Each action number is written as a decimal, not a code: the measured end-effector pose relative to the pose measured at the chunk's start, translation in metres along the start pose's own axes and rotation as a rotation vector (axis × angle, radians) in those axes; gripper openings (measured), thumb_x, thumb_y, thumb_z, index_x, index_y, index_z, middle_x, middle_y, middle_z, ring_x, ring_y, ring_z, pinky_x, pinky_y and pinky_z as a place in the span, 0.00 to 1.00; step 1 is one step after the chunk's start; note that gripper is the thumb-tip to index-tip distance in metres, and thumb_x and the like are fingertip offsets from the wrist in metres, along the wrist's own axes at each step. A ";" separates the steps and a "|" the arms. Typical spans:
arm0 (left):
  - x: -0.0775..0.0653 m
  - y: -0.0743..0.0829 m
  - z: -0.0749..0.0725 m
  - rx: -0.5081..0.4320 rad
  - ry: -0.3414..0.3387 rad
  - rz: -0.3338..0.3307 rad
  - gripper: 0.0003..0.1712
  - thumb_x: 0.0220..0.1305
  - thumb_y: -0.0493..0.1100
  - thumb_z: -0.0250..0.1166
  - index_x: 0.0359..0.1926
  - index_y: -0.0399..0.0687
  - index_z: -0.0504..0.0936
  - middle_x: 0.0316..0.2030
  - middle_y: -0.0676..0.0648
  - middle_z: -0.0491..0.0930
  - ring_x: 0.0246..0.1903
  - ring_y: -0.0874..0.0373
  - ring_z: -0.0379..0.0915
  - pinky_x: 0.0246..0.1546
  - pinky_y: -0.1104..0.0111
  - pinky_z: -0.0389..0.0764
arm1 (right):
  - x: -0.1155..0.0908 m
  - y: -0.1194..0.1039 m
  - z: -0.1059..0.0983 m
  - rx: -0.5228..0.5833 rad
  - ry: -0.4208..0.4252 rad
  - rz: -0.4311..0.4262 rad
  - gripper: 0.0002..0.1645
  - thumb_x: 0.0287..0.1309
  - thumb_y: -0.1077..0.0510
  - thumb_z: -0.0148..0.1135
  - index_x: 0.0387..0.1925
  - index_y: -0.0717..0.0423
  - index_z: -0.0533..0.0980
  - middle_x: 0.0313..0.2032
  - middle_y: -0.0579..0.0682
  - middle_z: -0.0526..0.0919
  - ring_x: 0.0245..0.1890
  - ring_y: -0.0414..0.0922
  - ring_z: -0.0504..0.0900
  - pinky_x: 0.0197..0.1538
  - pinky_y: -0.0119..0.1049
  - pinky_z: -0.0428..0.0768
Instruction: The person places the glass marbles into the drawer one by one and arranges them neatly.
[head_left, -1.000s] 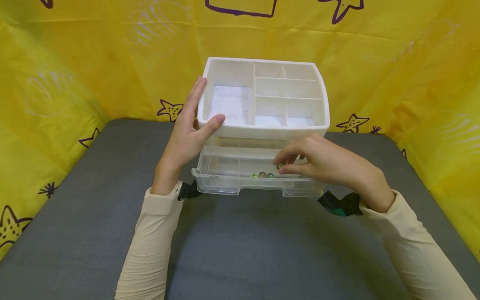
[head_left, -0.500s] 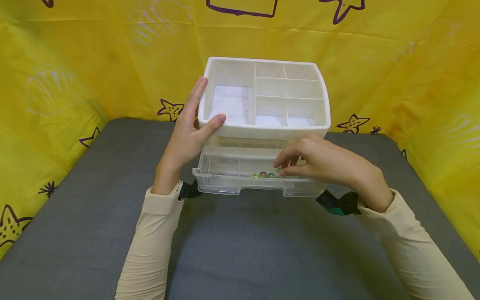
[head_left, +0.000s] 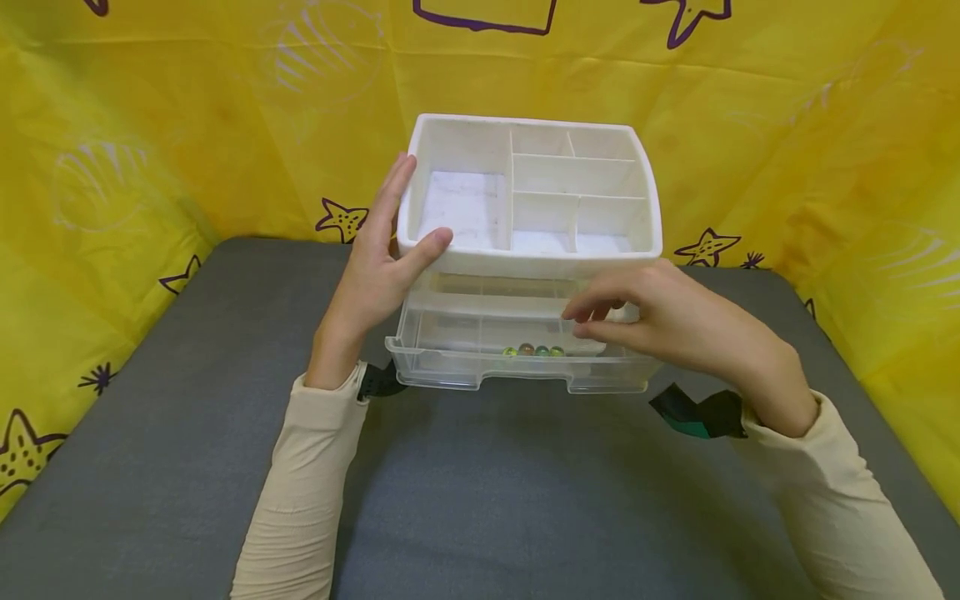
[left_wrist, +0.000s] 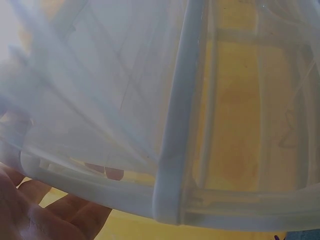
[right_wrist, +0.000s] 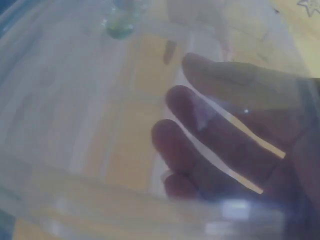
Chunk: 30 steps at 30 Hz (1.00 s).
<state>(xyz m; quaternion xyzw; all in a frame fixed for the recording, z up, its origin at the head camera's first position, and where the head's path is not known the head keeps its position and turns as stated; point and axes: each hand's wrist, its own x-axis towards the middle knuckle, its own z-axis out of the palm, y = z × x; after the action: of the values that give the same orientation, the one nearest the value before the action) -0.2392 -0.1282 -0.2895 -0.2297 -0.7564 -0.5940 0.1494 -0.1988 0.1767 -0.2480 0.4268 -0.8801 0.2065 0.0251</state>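
A white plastic drawer organizer (head_left: 570, 265) stands on the table, its top split into compartments. Its clear drawer (head_left: 442, 367) is pulled out at the front. Several glass marbles (head_left: 527, 350) lie in a row along the drawer's front wall; a greenish marble (right_wrist: 120, 26) shows blurred in the right wrist view. My left hand (head_left: 378, 262) holds the organizer's left side, thumb over the front rim and fingers along the side. Above the right part of the drawer is my right hand (head_left: 660, 321), fingers loosely bent and nothing between them. Through clear plastic, the right wrist view shows its fingers (right_wrist: 200, 145) spread.
The grey tabletop (head_left: 480, 500) reaches out in front and to both sides. A yellow cloth (head_left: 225, 125) with drawn stars and fish encloses the back and sides. Dark straps (head_left: 697, 414) sit at both wrists.
My right hand has let go of a yellow-green marble, which now lies at the right end of the row. That hand has moved right, away from the marbles. The left hand stays in place.
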 end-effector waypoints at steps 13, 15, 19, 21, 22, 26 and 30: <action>0.000 0.000 0.001 -0.004 0.004 0.003 0.46 0.65 0.36 0.64 0.78 0.55 0.52 0.79 0.57 0.42 0.75 0.59 0.48 0.69 0.52 0.66 | -0.028 0.006 -0.008 -0.014 0.299 -0.075 0.25 0.39 0.71 0.77 0.40 0.47 0.86 0.34 0.39 0.88 0.35 0.28 0.80 0.41 0.18 0.75; 0.000 0.000 0.001 -0.005 0.004 0.003 0.46 0.65 0.36 0.64 0.78 0.55 0.52 0.79 0.57 0.42 0.75 0.60 0.48 0.69 0.52 0.66 | -0.032 0.008 -0.008 -0.009 0.323 -0.064 0.26 0.37 0.73 0.78 0.40 0.47 0.86 0.35 0.39 0.88 0.36 0.29 0.79 0.43 0.17 0.75; 0.000 0.000 0.001 -0.011 0.006 0.007 0.45 0.65 0.36 0.63 0.78 0.54 0.52 0.79 0.57 0.43 0.74 0.59 0.48 0.69 0.52 0.66 | -0.040 0.012 -0.006 -0.015 0.362 -0.028 0.27 0.36 0.72 0.78 0.41 0.48 0.85 0.36 0.41 0.87 0.38 0.29 0.79 0.45 0.16 0.75; 0.000 0.000 0.001 -0.010 0.008 0.005 0.45 0.65 0.36 0.63 0.78 0.54 0.52 0.79 0.57 0.43 0.74 0.59 0.48 0.69 0.52 0.66 | -0.044 0.014 -0.006 -0.020 0.386 -0.009 0.28 0.36 0.73 0.79 0.42 0.48 0.85 0.37 0.39 0.86 0.38 0.28 0.79 0.45 0.16 0.75; 0.000 0.000 0.001 -0.009 0.009 0.005 0.45 0.65 0.36 0.63 0.78 0.54 0.52 0.79 0.57 0.43 0.74 0.59 0.48 0.69 0.52 0.66 | -0.047 0.016 -0.005 -0.017 0.397 -0.004 0.28 0.35 0.73 0.79 0.42 0.49 0.85 0.37 0.39 0.86 0.38 0.28 0.78 0.44 0.16 0.75; 0.000 0.000 0.001 -0.012 0.008 0.003 0.45 0.66 0.36 0.63 0.78 0.54 0.52 0.79 0.57 0.42 0.74 0.59 0.49 0.68 0.52 0.67 | -0.055 0.021 -0.004 0.002 0.439 0.029 0.29 0.33 0.74 0.79 0.42 0.51 0.85 0.39 0.32 0.85 0.39 0.27 0.78 0.44 0.16 0.75; 0.000 0.000 0.001 -0.019 0.005 0.003 0.45 0.66 0.36 0.63 0.78 0.54 0.52 0.79 0.57 0.42 0.74 0.59 0.50 0.68 0.52 0.67 | -0.064 0.026 -0.001 0.030 0.475 0.080 0.27 0.35 0.74 0.79 0.41 0.52 0.85 0.40 0.26 0.83 0.39 0.27 0.78 0.45 0.16 0.74</action>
<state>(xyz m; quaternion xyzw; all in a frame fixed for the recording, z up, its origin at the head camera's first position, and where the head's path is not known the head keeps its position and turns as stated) -0.2387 -0.1269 -0.2900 -0.2306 -0.7499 -0.6015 0.1502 -0.1783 0.2393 -0.2703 0.3315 -0.8624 0.3148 0.2173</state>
